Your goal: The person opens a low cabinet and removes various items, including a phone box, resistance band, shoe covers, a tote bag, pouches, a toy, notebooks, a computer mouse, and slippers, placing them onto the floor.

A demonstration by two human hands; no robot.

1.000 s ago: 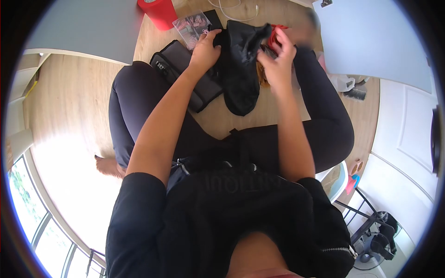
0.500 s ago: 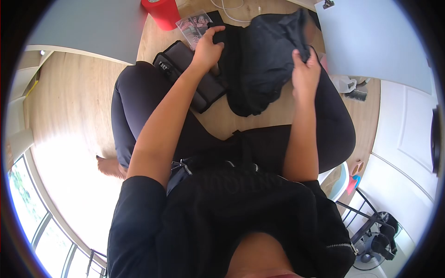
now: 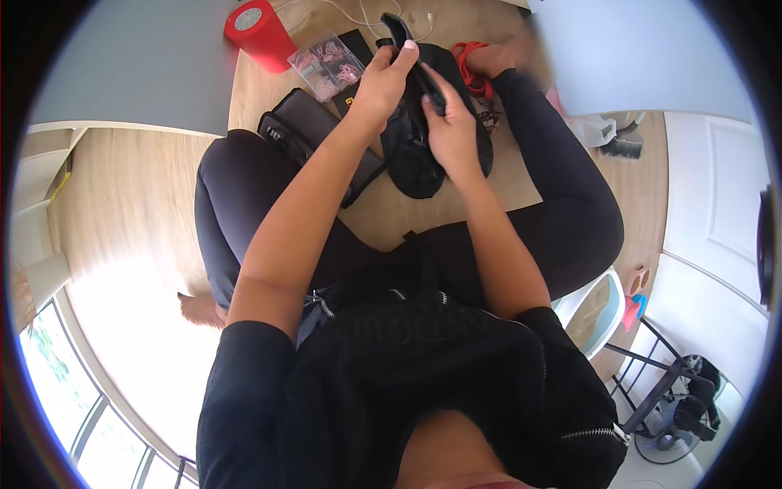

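A black cloth item (image 3: 414,167) hangs between my hands, over the wooden floor, with a folded edge raised near the top. My left hand (image 3: 387,85) grips its upper left part, thumb on the fold. On the right side, my right hand (image 3: 450,122) pinches the folded edge. Left of the cloth lies a dark grey case (image 3: 303,116) with white lettering, partly behind my left forearm. Above the case is a clear compartment box (image 3: 327,67) of pink clips, beside a black flat item (image 3: 355,45).
A red cylinder (image 3: 265,41) stands at the upper left beside white cables (image 3: 346,12). Red straps (image 3: 468,59) are around my foot at the upper right. Grey-blue panels (image 3: 138,65) flank both sides. A brush (image 3: 623,147) lies at the right.
The cloth, spread wide to the right half a second ago, is now gathered and folded. My right hand has moved left towards my left hand, which has shifted slightly right. The red straps show again.
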